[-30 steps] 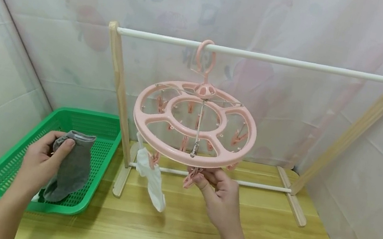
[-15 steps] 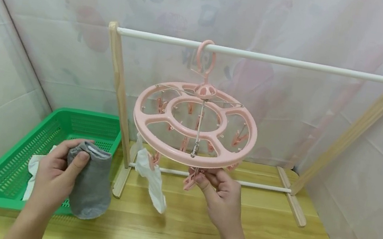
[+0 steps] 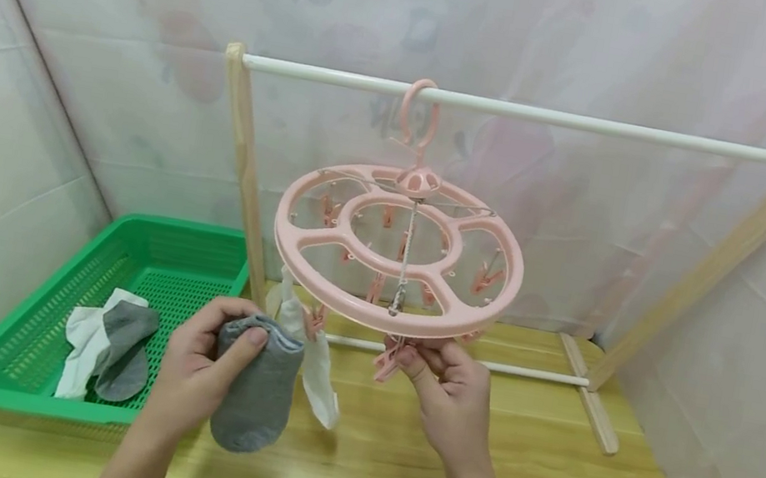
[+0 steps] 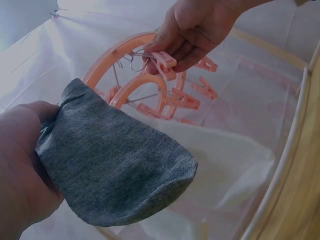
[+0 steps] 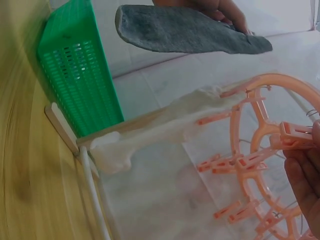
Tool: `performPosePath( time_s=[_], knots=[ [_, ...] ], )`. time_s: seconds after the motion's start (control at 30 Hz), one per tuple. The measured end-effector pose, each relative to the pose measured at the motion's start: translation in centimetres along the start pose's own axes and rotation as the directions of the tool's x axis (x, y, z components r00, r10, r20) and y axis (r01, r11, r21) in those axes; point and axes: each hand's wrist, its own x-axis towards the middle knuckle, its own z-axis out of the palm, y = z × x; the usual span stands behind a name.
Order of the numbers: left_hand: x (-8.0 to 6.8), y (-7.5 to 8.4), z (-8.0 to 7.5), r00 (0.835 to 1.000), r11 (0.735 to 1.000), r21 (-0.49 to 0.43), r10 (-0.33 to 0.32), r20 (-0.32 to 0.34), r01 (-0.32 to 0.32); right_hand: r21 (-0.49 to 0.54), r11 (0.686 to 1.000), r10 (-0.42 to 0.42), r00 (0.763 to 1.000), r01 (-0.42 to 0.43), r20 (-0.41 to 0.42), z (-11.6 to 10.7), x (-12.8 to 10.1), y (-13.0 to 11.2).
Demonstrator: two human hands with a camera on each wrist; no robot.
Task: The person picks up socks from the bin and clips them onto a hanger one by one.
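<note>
The left hand [image 3: 205, 366] pinches a gray sock [image 3: 256, 395] near its opening, thumb on the near face and fingers curled behind; the sock hangs toe down in the air, to the left of the right hand [image 3: 450, 402] and below the near left edge of a round pink hanger [image 3: 356, 308]; the right hand's thumb and curled fingers pinch a pink clip [image 3: 389, 363] under the hanger's front rim; the clip's jaws are partly masked by the fingers, so I cannot say for sure how far they are parted; the gray sock and this clip are apart.

A white sock [image 3: 319, 381] dangles from the hanger's left front, partly behind the gray sock in the head view; the hanger's hook [image 3: 407, 112] loops over a white rod [image 3: 599, 126] between wooden posts [image 3: 713, 269]; at left, a green basket [image 3: 32, 402] on the wooden table [image 3: 541, 477] holds another gray sock [image 3: 124, 365] against white socks [image 3: 86, 342].
</note>
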Motion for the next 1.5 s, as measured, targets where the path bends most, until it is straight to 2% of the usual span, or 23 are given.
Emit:
performPosePath(
  time_s=[0.2,0.43,0.53,0.67,0.87,1.17,1.33,1.5],
  knots=[
    [0.5,-0.2,1.7,0.997,1.0,0.013,-0.022,0.076,0.021,0.018,1.0,0.01,1.0,-0.01,-0.01,-0.2,-0.1,0.0],
    [0.9,-0.4,3.3,0.983,0.998,-0.024,-0.048,0.179,0.053,0.029,1.0,-0.001,1.0,0.002,-0.019,0.0,0.0,-0.1],
    [0.8,-0.7,3.8,0.978,0.998,-0.03,-0.05,0.204,0.057,0.029,1.0,-0.003,1.0,0.004,-0.018,0.2,0.1,-0.2],
    [0.7,-0.9,4.4,0.97,0.997,0.013,-0.079,0.229,0.078,0.018,1.0,0.01,0.999,-0.01,-0.039,0.3,0.3,-0.3],
    [0.5,-1.0,5.0,0.966,0.994,0.067,-0.097,0.241,0.084,-0.001,1.0,0.021,0.998,-0.021,-0.057,0.2,0.3,-0.4],
    [0.6,-1.4,5.3,0.968,0.983,0.18,-0.065,0.244,0.021,0.018,1.0,0.015,0.997,-0.014,-0.071,-0.1,0.1,-0.6],
    [0.5,-1.4,5.4,0.965,0.974,0.225,-0.076,0.252,0.018,0.031,0.999,0.009,0.998,-0.007,-0.068,-0.2,-0.2,-0.5],
    [0.5,-1.4,5.6,0.967,0.969,0.247,-0.045,0.249,-0.018,0.037,0.999,0.028,0.998,-0.026,-0.063,-0.1,-0.2,-0.5]
  ],
)
